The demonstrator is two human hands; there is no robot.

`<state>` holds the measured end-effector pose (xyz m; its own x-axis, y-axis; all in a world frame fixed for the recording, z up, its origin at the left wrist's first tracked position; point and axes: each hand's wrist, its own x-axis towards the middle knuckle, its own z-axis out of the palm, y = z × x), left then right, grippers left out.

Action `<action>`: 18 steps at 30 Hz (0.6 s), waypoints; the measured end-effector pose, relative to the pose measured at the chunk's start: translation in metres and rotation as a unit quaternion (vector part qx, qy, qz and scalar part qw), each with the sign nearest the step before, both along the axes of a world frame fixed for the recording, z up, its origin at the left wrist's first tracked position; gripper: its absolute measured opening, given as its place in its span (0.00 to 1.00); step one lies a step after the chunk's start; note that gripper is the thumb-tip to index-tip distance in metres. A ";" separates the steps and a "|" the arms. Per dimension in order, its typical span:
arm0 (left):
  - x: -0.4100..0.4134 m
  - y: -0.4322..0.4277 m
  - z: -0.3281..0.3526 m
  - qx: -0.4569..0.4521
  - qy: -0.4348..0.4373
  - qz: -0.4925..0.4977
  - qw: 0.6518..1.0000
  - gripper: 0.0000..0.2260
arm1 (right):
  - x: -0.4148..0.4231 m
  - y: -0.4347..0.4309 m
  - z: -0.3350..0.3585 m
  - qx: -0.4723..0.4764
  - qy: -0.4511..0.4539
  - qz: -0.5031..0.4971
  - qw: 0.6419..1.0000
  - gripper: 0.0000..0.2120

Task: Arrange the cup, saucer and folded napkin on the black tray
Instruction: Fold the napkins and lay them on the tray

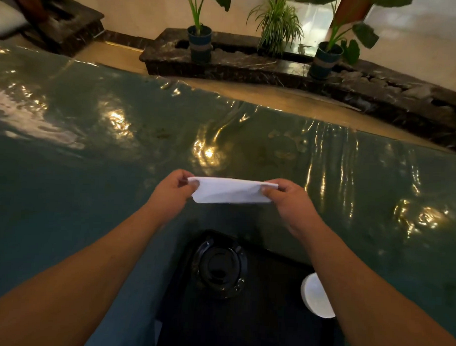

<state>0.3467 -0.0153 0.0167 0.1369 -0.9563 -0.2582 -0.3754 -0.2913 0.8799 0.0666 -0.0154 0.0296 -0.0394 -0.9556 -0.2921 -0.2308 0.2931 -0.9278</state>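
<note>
A white napkin (231, 191) is stretched between both hands above the table, beyond the black tray (254, 318). My left hand (174, 188) pinches its left end and my right hand (286, 199) pinches its right end. The napkin looks folded into a flat strip. On the tray's far left part lies a glossy black saucer (221, 266). A white round object, possibly the cup (315, 297), sits at the tray's right side, partly hidden by my right forearm.
The table (92, 146) has a dark green cloth under shiny, wrinkled clear plastic. Beyond its far edge stand a dark marble planter ledge (239, 63) and potted plants (200, 40).
</note>
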 end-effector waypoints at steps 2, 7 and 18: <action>-0.007 0.002 0.015 0.009 0.105 0.013 0.994 0.06 | -0.002 0.001 0.017 0.032 -0.122 -0.008 0.992 0.05; -0.029 0.029 0.021 0.172 0.257 -0.091 0.947 0.15 | -0.009 0.011 0.041 0.068 -0.298 -0.050 0.951 0.10; -0.098 0.057 0.017 0.238 0.379 -0.049 0.893 0.13 | -0.073 0.075 0.017 0.240 -0.327 -0.147 0.902 0.21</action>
